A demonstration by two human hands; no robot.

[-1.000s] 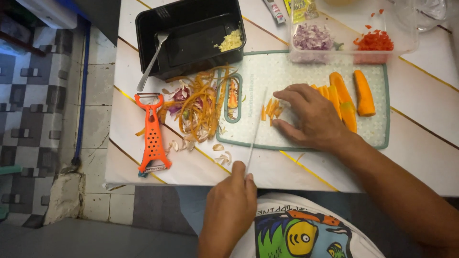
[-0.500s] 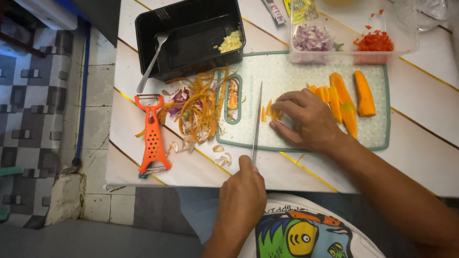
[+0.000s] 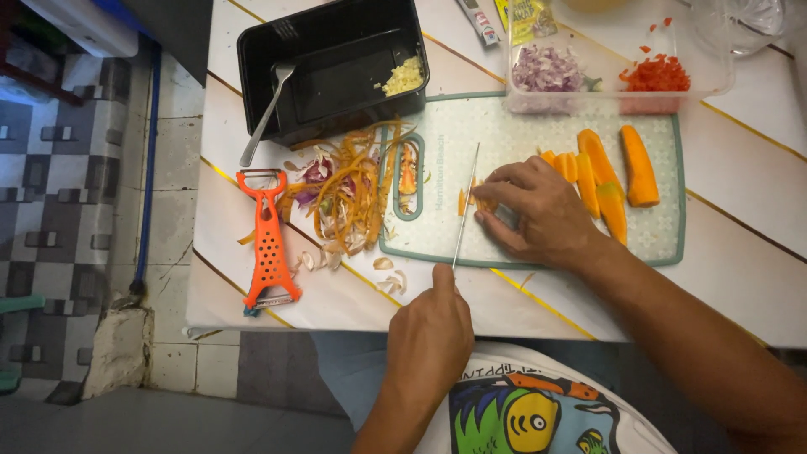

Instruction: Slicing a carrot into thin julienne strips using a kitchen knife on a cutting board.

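Left hand [image 3: 429, 332] grips knife [image 3: 465, 206] | blade axis 12–6 | right hand [image 3: 538, 214] pins carrot [image 3: 475, 202] at blade's 3 o'clock.

Orange peeler [image 3: 267, 245] left on my tabletop [image 3: 756, 168], peel heap [image 3: 349, 189] beside it, black tray [image 3: 336, 59] with spoon [image 3: 267, 113] upper left.

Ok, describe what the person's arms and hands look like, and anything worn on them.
Both forearms are bare: no sleeves reach them. The left hand and right hand wear no gloves; no rings, watch or bracelets are visible. Below, a white shirt with a colourful cartoon print shows.
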